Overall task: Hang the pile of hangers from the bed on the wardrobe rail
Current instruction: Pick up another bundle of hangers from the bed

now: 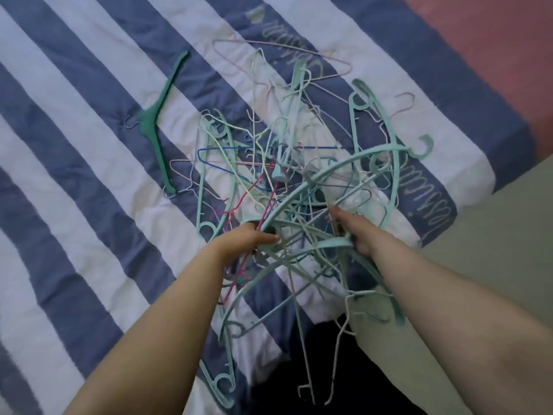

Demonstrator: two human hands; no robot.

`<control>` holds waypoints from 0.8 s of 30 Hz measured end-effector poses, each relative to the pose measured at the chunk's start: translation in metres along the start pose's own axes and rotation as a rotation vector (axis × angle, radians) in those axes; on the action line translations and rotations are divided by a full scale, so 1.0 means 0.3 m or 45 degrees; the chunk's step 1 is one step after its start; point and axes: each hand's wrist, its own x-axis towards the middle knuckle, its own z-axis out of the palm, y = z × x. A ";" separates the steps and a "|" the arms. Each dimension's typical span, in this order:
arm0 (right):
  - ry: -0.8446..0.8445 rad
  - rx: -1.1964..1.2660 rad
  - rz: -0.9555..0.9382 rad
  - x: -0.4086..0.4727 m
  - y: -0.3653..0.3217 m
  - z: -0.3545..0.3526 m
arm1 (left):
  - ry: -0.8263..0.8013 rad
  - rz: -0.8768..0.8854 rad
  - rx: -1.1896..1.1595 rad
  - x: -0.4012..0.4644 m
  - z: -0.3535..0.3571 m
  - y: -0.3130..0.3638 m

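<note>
A tangled pile of hangers [287, 163] lies on the blue-and-white striped bed cover [74, 145]; most are pale teal plastic, with thin wire ones in blue, red, pink and white among them. My left hand [254, 238] grips a bundle of hangers at the pile's near edge. My right hand [350, 229] is closed on other hangers of the same tangle. Several held hangers dangle below my hands toward me. One dark green hanger [158, 124] lies apart, to the left of the pile. The wardrobe rail is out of view.
The bed's edge runs diagonally at the right, with a pale floor [493, 250] beyond it and a reddish surface [493, 40] at the top right. A dark area [299, 369] shows below the dangling hangers, near my body.
</note>
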 end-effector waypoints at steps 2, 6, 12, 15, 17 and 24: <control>-0.117 0.040 -0.042 -0.038 -0.042 0.029 | 0.071 -0.049 -0.220 -0.047 -0.023 -0.017; -0.126 -0.009 -0.084 -0.131 -0.107 0.113 | 0.033 -0.066 -0.480 -0.143 -0.076 -0.052; 0.035 -0.158 -0.193 -0.294 -0.141 0.208 | 0.018 0.017 -0.538 -0.294 -0.131 -0.063; 0.079 -0.324 -0.278 -0.385 -0.147 0.232 | 0.000 0.051 -0.564 -0.371 -0.164 -0.059; 0.128 -0.535 -0.353 -0.442 -0.149 0.241 | -0.045 0.094 -0.587 -0.424 -0.183 -0.054; -0.264 -0.417 -0.243 -0.613 -0.115 0.287 | 0.072 0.236 -0.324 -0.628 -0.254 -0.034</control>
